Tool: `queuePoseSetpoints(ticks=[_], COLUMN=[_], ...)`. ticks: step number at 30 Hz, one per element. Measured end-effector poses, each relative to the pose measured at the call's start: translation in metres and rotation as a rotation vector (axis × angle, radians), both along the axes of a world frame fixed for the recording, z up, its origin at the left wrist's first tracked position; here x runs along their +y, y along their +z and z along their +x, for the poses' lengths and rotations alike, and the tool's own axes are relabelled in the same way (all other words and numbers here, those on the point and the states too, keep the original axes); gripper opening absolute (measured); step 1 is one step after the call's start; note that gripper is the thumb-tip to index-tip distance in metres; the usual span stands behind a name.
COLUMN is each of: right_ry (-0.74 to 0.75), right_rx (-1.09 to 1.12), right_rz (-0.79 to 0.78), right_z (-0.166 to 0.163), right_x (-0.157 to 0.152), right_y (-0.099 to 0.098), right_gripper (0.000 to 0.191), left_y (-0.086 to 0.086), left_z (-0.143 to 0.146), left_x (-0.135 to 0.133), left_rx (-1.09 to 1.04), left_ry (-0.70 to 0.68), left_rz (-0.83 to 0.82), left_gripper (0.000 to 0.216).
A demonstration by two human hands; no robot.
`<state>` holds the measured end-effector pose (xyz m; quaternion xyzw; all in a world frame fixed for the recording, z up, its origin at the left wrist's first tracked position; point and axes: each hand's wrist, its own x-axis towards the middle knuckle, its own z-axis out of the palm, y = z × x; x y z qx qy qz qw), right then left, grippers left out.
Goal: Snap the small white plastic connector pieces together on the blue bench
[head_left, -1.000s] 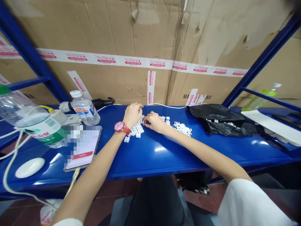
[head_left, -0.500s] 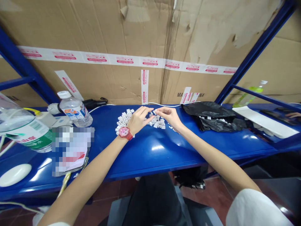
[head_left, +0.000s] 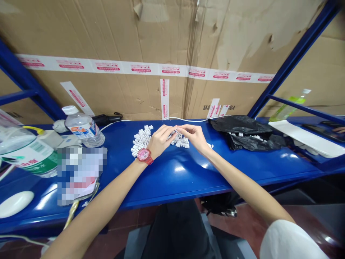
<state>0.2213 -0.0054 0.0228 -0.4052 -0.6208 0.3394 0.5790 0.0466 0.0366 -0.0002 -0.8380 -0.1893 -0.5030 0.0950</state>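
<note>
Blue glossy table [head_left: 172,180], white pieces [head_left: 140,141], taped cardboard [head_left: 151,32] behind

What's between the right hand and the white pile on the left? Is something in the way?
Yes, the left hand: it sits between the right hand and the left white pile, by that pile's right edge. Both hands' fingertips meet at a small white piece.

Small pieces [head_left: 141,139], plain white; bench [head_left: 167,180], solid blue; wristwatch [head_left: 144,155], red and pink; bag [head_left: 239,124], black. Cardboard [head_left: 121,28], brown; tape [head_left: 170,69], white with red print repeating at regular intervals. Large bottle [head_left: 35,158], clear, banded green and white; smaller bottle [head_left: 84,130], clear, banded white, blue and orange; far-right bottle [head_left: 281,113], yellow-green; sleeve [head_left: 288,241], white; trousers [head_left: 175,230], black.
</note>
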Motion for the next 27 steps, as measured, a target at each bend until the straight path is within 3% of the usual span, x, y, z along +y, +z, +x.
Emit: queuePoseSetpoints(ticks=[15,21,27], right_ry=[-0.208,-0.144,-0.163], right_rx=[0.074,0.01,-0.048], right_rz=[0.042,-0.035,0.011], right_z=[-0.006,0.003,0.011], right_x=[-0.006,0.002,0.008], right_y=[-0.012,-0.018,-0.02], right_gripper=[0.022,0.026,0.024], left_y=[-0.003,-0.007,-0.008], left_z=[0.006,0.004,0.001], left_x=[-0.003,0.004,0.007], left_rx=[-0.008,0.005,-0.009], left_ry=[-0.009,0.001,-0.075], left_rz=[-0.069,-0.116,-0.333], left_gripper=[0.02,0.02,0.023])
